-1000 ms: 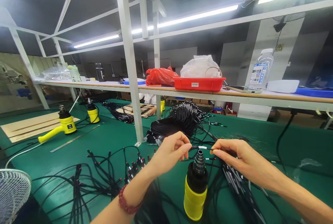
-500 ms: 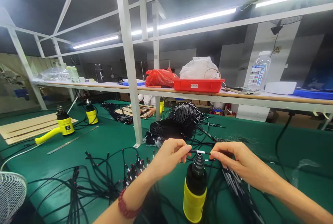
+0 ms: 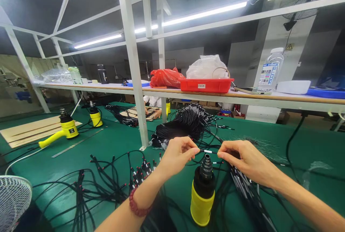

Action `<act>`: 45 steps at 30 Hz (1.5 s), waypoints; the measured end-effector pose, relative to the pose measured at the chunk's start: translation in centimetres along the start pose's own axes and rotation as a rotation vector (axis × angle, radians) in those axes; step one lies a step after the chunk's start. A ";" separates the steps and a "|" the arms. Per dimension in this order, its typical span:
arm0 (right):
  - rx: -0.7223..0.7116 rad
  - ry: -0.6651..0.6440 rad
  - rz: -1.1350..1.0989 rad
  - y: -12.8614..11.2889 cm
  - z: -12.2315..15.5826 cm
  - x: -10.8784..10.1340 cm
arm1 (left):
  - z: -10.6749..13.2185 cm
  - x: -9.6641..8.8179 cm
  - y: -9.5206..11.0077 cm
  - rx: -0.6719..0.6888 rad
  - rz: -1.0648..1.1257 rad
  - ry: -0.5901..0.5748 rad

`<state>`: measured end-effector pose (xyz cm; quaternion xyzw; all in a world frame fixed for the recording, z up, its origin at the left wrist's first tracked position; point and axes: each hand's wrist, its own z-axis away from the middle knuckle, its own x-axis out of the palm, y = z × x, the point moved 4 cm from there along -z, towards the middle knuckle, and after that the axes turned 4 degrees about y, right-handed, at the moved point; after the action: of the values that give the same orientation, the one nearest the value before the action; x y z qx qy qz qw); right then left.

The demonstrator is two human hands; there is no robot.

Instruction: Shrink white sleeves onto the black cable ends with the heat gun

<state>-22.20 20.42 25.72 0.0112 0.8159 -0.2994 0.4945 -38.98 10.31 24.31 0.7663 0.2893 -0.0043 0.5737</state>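
Between my two hands a thin black cable with a white sleeve (image 3: 207, 151) is stretched level. My left hand (image 3: 181, 154) pinches it on one side of the sleeve, and my right hand (image 3: 241, 158) pinches it on the other. Just below the sleeve points the metal nozzle of an upright yellow heat gun (image 3: 202, 196), a small gap apart. A bundle of black cables with white sleeves (image 3: 249, 196) lies under my right forearm. To the left of my left hand, cables with red-tipped ends (image 3: 140, 171) spread over the green table.
A large coil of black cables (image 3: 185, 124) lies behind my hands. More yellow heat guns (image 3: 70, 128) stand at the left, near a white mesh guard (image 3: 13, 199). A white post (image 3: 133, 66) rises from the table beside a shelf with a red tray (image 3: 206, 86). Another person's hands work behind the post.
Both hands have lifted the cable slightly, so the white sleeve sits a little higher above the nozzle. The view has shifted slightly.
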 end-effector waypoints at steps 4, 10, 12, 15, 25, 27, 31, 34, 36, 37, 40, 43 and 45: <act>-0.001 0.004 0.007 0.0 0.1 -0.2 | 0.0 0.1 0.4 0.055 -0.053 0.013; 0.002 0.007 0.015 -0.2 0.2 -0.4 | 0.3 0.2 0.8 0.115 -0.113 0.042; 0.003 0.007 0.020 -0.2 0.2 -0.5 | 0.3 0.2 0.7 0.124 -0.117 0.052; 0.003 0.021 0.031 -0.1 0.2 -0.5 | 0.3 0.3 0.5 0.139 -0.117 0.073; 0.007 0.029 0.034 0.1 -0.1 -0.4 | 0.3 0.2 0.6 0.203 -0.179 0.112; 0.010 0.014 0.039 0.1 0.1 -0.4 | 0.5 0.2 0.8 0.193 -0.194 0.076; 0.006 -0.047 0.007 -0.1 0.5 -0.5 | 0.9 0.1 1.3 0.183 -0.350 0.012; 0.014 -0.067 -0.015 -0.2 0.7 -0.4 | 1.0 0.0 1.5 0.173 -0.472 0.027; 0.012 -0.067 -0.022 -0.2 0.7 -0.3 | 1.0 -0.1 1.5 0.166 -0.480 0.038; 0.006 -0.061 -0.024 -0.2 0.6 -0.2 | 0.9 -0.1 1.4 0.163 -0.468 0.039; -0.025 -0.012 -0.033 -0.2 0.3 -0.3 | 0.8 0.0 1.1 0.159 -0.390 0.041; -0.033 0.031 -0.051 -0.1 0.1 -0.4 | 0.8 0.0 1.0 0.168 -0.294 0.056; -0.028 0.038 -0.065 0.0 0.1 -0.4 | 0.8 -0.1 1.3 0.179 -0.258 0.060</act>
<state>-21.88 20.45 26.05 -0.0167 0.8293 -0.3037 0.4687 -38.20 9.38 25.16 0.7705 0.4010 -0.0809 0.4888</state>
